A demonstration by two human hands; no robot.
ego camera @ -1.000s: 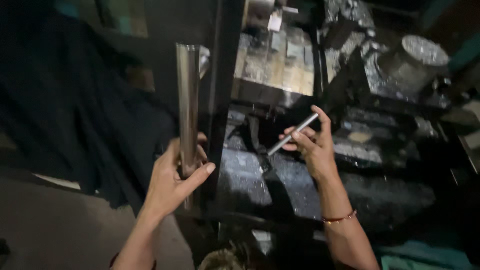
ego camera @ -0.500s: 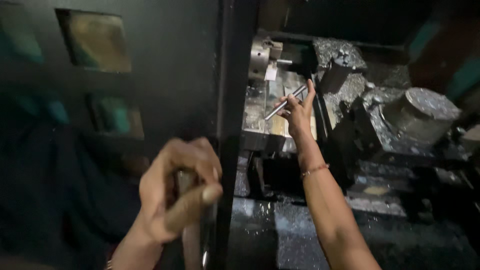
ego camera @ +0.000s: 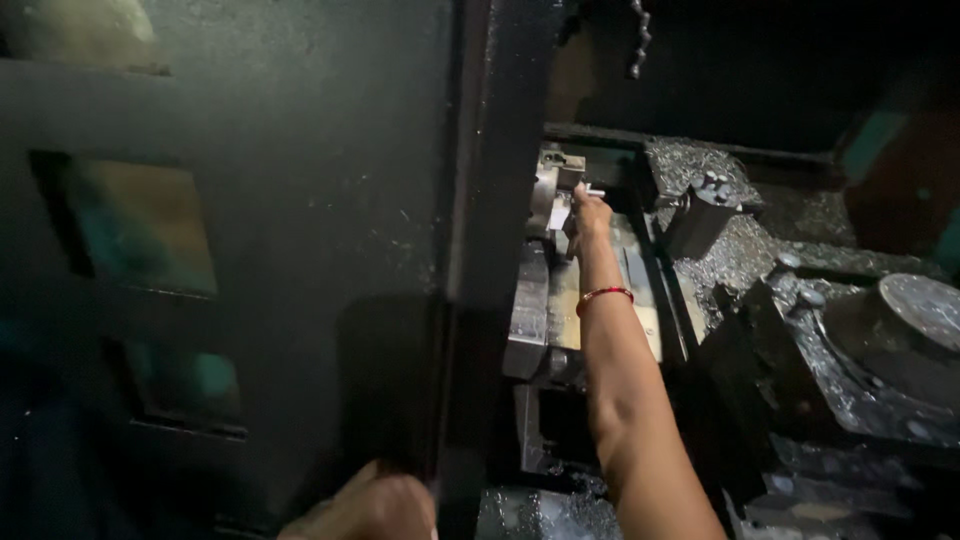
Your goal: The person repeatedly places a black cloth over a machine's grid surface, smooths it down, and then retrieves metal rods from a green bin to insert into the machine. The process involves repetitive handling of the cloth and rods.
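Observation:
My right hand (ego camera: 588, 213) reaches far into a dark metalworking machine, up against the chuck (ego camera: 548, 188). Its fingers are closed on a small metal rod (ego camera: 596, 190), of which only the pale tip shows beside the chuck. A red bangle (ego camera: 603, 294) sits on that wrist. At the bottom edge, only the knuckles of my left hand (ego camera: 368, 508) show, pressed against the edge of the dark machine door (ego camera: 300, 250). Whatever my left hand holds is hidden.
The tall door frame post (ego camera: 490, 250) stands between my two hands. A tool block (ego camera: 700, 215) and heaps of metal chips (ego camera: 745, 255) lie right of my arm. A large round metal part (ego camera: 915, 310) sits at the far right. A chain (ego camera: 636, 40) hangs above.
My right hand has pushed deeper into the machine with the rod, up to the chuck. The view has moved closer. My left hand and its metal tube have dropped almost out of sight.

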